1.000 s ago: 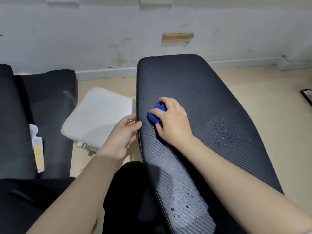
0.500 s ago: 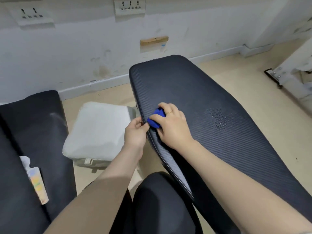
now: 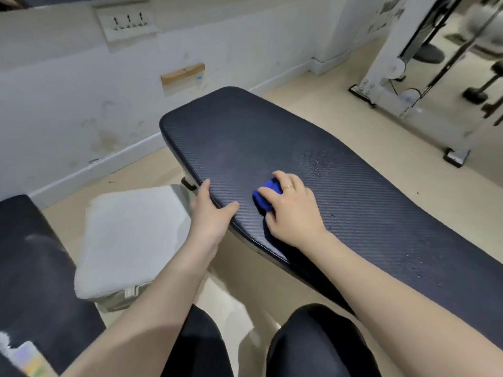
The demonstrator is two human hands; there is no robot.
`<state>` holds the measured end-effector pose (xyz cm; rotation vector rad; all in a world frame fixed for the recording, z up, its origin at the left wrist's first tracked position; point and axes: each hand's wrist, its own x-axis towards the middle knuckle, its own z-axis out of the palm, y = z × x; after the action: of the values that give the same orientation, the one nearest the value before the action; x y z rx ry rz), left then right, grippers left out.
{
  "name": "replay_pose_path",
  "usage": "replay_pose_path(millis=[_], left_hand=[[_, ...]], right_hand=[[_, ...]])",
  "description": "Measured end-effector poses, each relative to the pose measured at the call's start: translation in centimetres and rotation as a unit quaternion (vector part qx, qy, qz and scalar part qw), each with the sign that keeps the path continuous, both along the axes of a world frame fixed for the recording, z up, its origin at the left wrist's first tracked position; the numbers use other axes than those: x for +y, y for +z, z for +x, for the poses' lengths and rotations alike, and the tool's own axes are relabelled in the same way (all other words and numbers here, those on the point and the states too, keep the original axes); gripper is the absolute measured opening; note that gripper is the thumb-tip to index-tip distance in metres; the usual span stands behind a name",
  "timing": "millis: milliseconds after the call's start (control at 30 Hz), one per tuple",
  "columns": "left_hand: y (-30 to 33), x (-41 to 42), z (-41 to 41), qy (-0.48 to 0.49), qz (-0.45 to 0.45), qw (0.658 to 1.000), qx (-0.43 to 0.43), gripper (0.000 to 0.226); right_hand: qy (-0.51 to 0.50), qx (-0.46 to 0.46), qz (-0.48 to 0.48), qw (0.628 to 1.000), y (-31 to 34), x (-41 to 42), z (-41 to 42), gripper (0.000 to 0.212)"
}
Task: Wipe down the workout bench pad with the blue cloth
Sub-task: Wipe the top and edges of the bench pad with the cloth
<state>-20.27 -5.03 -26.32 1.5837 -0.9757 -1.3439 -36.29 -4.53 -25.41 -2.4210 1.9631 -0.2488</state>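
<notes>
cushion (image 3: 130, 238), grey-white, down on the floor off the left edge of the bench pad (image 3: 272, 137), clear of the work. dark mat (image 3: 32, 262) further left again, with what looks like a small bottle (image 3: 24, 357) at its near corner, too blurred to be sure.

left hand (image 3: 211, 213) hooked over the pad's left edge, thumb lying on the top surface, fingers (image 3: 202, 187) curled round the rim; clamped there, most likely to brace the pad so pressure from the wiping does not rock it.

blue cloth (image 3: 265, 195) just inside that left edge, bunched into a tight wad rather than spread flat; probably balled up for firmer rubbing on the ribbed cover. pressed against the pad under the right hand (image 3: 292, 213), fingertips closed over the wad, palm bearing down, ring on one finger. only the cloth's left side peeking out.

droplets (image 3: 317, 161) beaded on the pad just beyond and right of that hand, more scattered toward the near right end (image 3: 408, 263); judged as spray not yet wiped. far end of the pad matt and dry-looking. task judged midway: wet patches to the right left to cover.

white machine frame (image 3: 381, 74) well apart beyond the pad's right edge, no part in this.
</notes>
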Motion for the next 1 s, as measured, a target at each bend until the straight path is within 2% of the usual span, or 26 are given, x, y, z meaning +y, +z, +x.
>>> replay_pose_path(millis=[67,133,167,233,300,333,400,467,533,600,700,767,833,1000], left_hand=[[0.8,0.3,-0.6,-0.052,0.021,0.996,-0.063,0.095],[1.2,0.5,-1.1,-0.070,0.031,0.992,-0.097,0.086],[1.3,0.5,-1.3,-0.073,0.030,0.990,-0.117,0.082],[1.7,0.5,-1.8,-0.092,0.034,0.977,-0.187,0.079],[2.0,0.5,-2.5,-0.109,0.014,0.960,-0.259,0.079],[2.1,0.5,-3.0,-0.118,-0.010,0.947,-0.300,0.079],[2.3,0.4,-3.6,-0.150,-0.061,0.907,-0.388,0.078],[2.3,-0.4,-4.2,-0.195,-0.088,0.870,-0.444,0.083],[2.3,-1.9,-4.7,-0.237,-0.102,0.842,-0.474,0.091],[2.3,-3.7,-5.2,-0.257,-0.111,0.822,-0.495,0.096],[2.3,-5.6,-5.9,-0.283,-0.109,0.791,-0.532,0.089],[2.2,-6.0,-6.3,-0.325,-0.099,0.781,-0.524,0.080],[1.9,-5.8,-6.7,-0.357,-0.096,0.777,-0.509,0.076],[1.6,-5.8,-7.2,-0.346,-0.125,0.752,-0.547,0.074]], right_hand=[[0.078,-0.012,0.009,0.997,0.1,2.0,0.0,0.050],[0.125,-0.017,0.034,0.991,0.4,1.6,-1.2,0.049],[0.106,-0.021,0.032,0.994,0.4,0.6,-1.9,0.050],[-0.032,-0.040,0.025,0.998,0.1,-1.8,-3.0,0.054],[-0.163,-0.065,0.024,0.984,-0.1,-3.9,-3.5,0.055],[-0.186,-0.075,0.029,0.979,-0.3,-4.4,-3.5,0.054],[-0.161,-0.054,0.024,0.985,-0.6,-4.0,-3.1,0.047],[-0.081,-0.024,-0.017,0.996,-0.9,-2.4,-3.1,0.043],[-0.012,-0.012,-0.027,1.000,-1.2,-1.7,-4.5,0.051],[0.005,-0.003,-0.024,1.000,-1.2,-4.0,-6.7,0.053],[-0.071,-0.001,-0.010,0.997,-1.3,-9.3,-8.6,0.047],[-0.125,-0.011,0.001,0.992,-1.0,-11.2,-8.4,0.047],[-0.131,0.011,-0.009,0.991,-0.7,-10.8,-7.8,0.044],[0.003,0.022,-0.056,0.998,-0.5,-7.1,-8.1,0.043]])
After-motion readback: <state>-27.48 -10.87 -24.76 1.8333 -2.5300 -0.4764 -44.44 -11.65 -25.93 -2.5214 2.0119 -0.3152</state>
